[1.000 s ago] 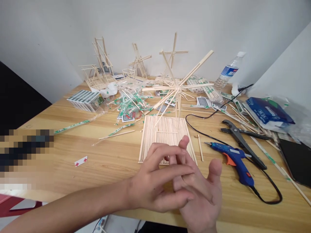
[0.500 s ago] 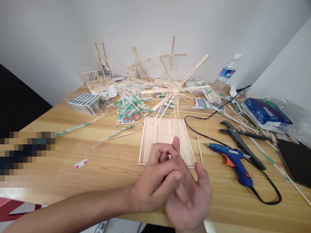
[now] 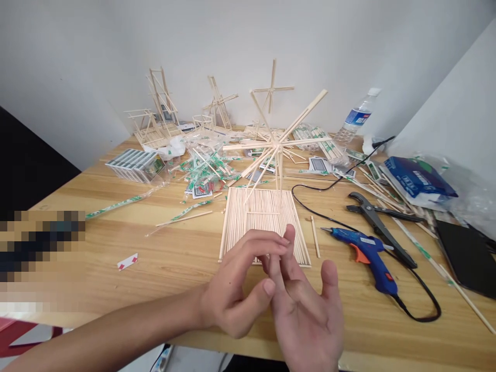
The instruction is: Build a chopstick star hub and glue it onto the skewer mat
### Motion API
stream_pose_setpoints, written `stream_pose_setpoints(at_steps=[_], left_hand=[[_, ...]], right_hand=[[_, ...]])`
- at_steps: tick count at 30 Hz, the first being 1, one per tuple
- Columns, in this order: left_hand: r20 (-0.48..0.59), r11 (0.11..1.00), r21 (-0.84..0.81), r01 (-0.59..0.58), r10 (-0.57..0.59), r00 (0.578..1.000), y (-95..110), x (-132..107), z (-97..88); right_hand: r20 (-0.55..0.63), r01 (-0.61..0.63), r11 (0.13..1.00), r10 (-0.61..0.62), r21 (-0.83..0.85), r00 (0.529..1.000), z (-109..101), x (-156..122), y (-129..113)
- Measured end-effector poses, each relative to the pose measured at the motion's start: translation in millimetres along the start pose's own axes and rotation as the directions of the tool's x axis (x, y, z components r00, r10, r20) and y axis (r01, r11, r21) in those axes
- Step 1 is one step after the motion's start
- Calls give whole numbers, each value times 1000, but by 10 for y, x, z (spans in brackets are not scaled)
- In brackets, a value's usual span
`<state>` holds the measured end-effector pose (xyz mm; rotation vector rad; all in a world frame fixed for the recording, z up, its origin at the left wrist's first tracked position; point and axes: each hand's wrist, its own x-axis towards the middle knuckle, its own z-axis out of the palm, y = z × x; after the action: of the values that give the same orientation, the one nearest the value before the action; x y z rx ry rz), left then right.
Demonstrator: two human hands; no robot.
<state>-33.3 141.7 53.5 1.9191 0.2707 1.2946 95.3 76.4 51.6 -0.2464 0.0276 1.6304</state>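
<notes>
A pale wooden table (image 3: 116,243) carries a flat square mat of bamboo sticks (image 3: 259,206), a heap of green-printed chopstick wrappers (image 3: 207,173), a blue-and-orange hot glue gun (image 3: 366,248), black long-handled pliers (image 3: 377,219) and a small red-and-white card scrap (image 3: 127,261).

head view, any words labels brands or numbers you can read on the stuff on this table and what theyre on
Nothing here can be read for certain.
Blue label on the clear plastic water bottle: white lettering, too small to read.
Blue plastic packet: white lettering, too blurred to read.
White sticker on the blue-and-orange hot glue gun: too small to read.
Green-printed paper chopstick wrapper: too small to read.
</notes>
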Motion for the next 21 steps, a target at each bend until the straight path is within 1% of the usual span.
stream_pose_setpoints(at_steps=[4,7,10,13,15,17,19,20,21], left_hand=[[80,991,99,-86,79,994,-15,12,0],[100,981,157,-110,95,990,-49,1,13],[112,977,169,-126,108,988,-69,-15,27],[130,974,176,-140,118,984,-61,-17,31],[149,974,196,-114,86,985,-42,-10,27],[167,976,209,-61,26,986,-17,3,19],[190,979,202,-23,-16,982,2,19,6],[197,980,199,-15,-25,980,7,26,-3],[196,979,202,-9,-31,980,6,32,-12]], right_hand=[[-44,1,1000,-2,-25,999,-6,-28,-23],[-55,-4,1000,3,-22,998,-12,-45,-38],[-46,-16,1000,15,-16,999,3,-55,-40],[-40,5,998,-8,-65,999,39,-53,-23],[-26,27,992,-31,-123,999,69,-50,-3],[0,47,982,-48,-184,999,90,-58,19],[32,102,963,-97,-248,995,88,-96,26],[47,138,942,-130,-307,990,74,-129,13],[68,176,897,-162,-405,984,51,-170,-16]])
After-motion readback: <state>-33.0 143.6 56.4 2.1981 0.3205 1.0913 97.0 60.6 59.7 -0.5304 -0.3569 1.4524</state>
